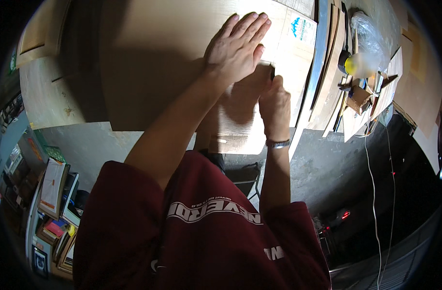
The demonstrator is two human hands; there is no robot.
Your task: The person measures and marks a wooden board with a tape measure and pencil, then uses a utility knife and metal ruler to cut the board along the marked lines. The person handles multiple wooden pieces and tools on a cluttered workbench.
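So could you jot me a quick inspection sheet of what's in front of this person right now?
Surface: large flat cardboard sheet lying on a grey floor.
Job's things: left hand pressed flat on the cardboard; right hand closed around a small dark tool, kind unclear.
Clutter: stacked boards, a clear plastic bag over a yellow object, cardboard scraps, books and boxes at lower left.
Fingers: left spread open; right curled shut on the tool.
Cables: thin white cord trailing over the dark floor.
Surroundings: dim room, small red lights at lower right.
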